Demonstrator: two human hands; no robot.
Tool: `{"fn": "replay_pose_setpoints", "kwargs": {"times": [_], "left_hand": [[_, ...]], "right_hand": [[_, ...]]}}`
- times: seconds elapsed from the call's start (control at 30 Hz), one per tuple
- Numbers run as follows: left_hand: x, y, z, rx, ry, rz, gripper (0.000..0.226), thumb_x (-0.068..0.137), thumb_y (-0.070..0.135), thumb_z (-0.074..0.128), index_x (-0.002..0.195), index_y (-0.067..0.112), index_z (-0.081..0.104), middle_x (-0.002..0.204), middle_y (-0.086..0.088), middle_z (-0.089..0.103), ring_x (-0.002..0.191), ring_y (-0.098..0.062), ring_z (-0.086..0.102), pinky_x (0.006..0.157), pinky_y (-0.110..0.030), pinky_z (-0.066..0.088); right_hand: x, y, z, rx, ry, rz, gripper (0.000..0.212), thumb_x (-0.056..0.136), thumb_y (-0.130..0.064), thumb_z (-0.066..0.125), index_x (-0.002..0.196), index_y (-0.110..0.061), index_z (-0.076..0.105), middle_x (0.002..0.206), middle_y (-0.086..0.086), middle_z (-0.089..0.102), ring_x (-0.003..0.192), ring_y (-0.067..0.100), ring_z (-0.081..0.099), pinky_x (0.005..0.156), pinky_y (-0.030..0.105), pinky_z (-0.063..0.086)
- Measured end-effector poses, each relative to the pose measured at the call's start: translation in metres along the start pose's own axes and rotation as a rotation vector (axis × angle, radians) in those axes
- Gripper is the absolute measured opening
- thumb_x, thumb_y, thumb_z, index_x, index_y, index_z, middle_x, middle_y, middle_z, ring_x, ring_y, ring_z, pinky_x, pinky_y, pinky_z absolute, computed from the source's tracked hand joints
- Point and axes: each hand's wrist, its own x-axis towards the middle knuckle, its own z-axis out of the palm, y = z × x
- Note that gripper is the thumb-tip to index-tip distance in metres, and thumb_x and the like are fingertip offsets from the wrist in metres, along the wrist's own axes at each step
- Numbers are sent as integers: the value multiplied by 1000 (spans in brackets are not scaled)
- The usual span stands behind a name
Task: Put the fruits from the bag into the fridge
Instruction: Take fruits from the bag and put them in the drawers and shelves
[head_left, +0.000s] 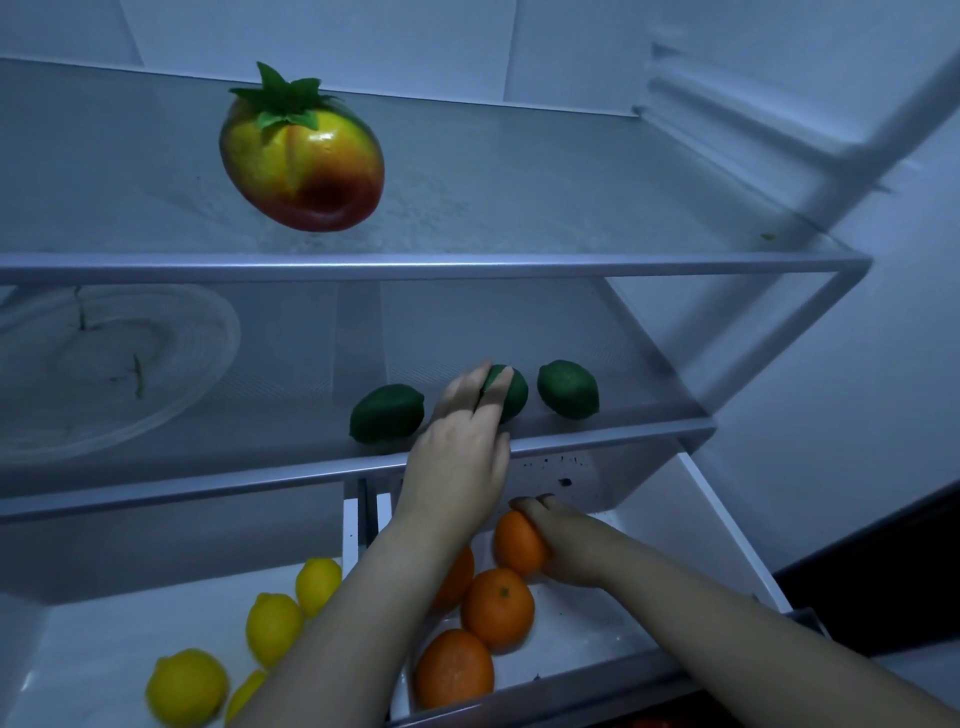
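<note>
Most fruit looks stowed; left hand (460, 441) holds a lime (511, 395) on the middle shelf (597, 434), right hand (563, 540) grips an orange (517, 543) in the drawer (727, 525), bag unseen.

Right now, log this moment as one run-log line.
left hand grips middle lime on lower shelf | right hand holds orange at right drawer | lemons in left drawer
</note>
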Motion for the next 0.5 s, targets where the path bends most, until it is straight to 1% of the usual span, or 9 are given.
{"fn": "replay_pose_setpoints", "kwargs": {"times": [0.1,0.2,0.3,0.4,0.5], "left_hand": [[0,0,1,-5,-6,-2,57,90,16,56,142,17,34,153,-2,24,132,-22,40,88,-35,49],[0,1,0,-2,-9,-6,57,90,18,55,143,18,33,153,-3,22,129,-23,43,91,-34,47],[-1,1,0,0,-8,-8,58,90,18,56,143,17,32,153,-4,22,128,-23,45,93,-35,47],[0,1,1,6,-7,6,60,89,17,58,143,15,32,151,-6,25,126,-25,47,91,-37,49],[1,2,3,35,16,25,61,87,17,60,142,13,34,149,-9,30,131,-28,42,88,-40,51]], "right_hand": [[-1,1,-3,10,8,9,95,75,-38,75,147,-29,15,147,7,29,130,26,37,105,40,37],[-2,1,-6,49,29,27,95,74,-31,76,147,-32,16,147,5,29,129,24,37,102,38,40],[-5,-2,-11,64,45,28,90,78,-25,70,147,-32,14,145,5,31,125,21,40,95,31,43],[-8,-2,-16,69,58,15,83,83,-25,65,148,-31,13,142,5,35,123,18,40,87,25,40],[-8,-2,-20,98,75,11,79,85,-26,63,148,-31,15,143,4,34,125,18,39,91,26,40]]}}
